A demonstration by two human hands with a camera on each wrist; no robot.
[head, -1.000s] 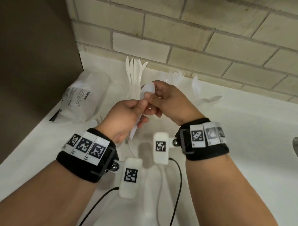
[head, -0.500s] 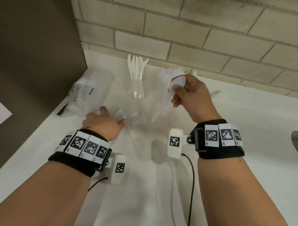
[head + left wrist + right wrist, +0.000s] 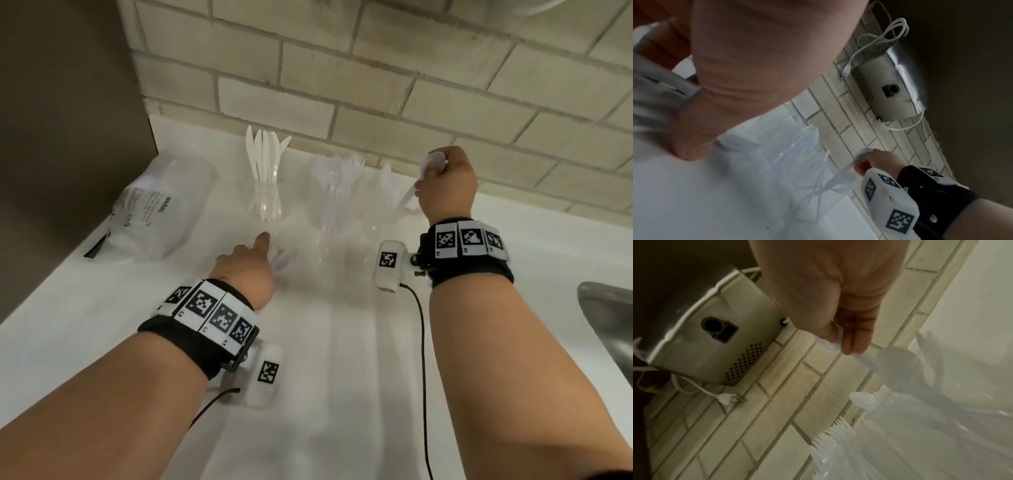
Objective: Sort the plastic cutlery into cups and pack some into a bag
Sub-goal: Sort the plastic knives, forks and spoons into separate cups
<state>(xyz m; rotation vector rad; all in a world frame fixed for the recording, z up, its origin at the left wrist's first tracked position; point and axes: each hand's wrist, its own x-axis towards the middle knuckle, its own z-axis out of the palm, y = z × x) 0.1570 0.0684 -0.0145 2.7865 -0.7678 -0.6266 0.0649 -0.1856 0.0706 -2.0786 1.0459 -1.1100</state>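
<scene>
Our right hand [image 3: 445,185] pinches a white plastic spoon [image 3: 432,163] by the neck just under the bowl, handle pointing down toward the rightmost clear cup [image 3: 390,209], which already holds a spoon or two against the tiled wall [image 3: 376,85]. Our left hand [image 3: 245,270] reaches low over the white counter [image 3: 308,394] to the loose spoons [image 3: 284,258] lying there; we cannot tell from any view whether its fingers have closed on one yet. The knives [image 3: 265,154] stand in the left cup, the forks [image 3: 339,168] in the middle one, and the clear bag [image 3: 154,212] lies at far left. We judge this cutlery very light, stiff but brittle, and slick, so a thumb-and-finger pinch at the neck or mid-handle suits it; the cups look light enough to tip if bumped. The right wrist view shows the pinch itself, thumb against two fingers [image 3: 855,337] on the handle, which the head view hides behind the knuckles; it and the left wrist view also show a metal wall unit [image 3: 715,340] with a dangling cord.
</scene>
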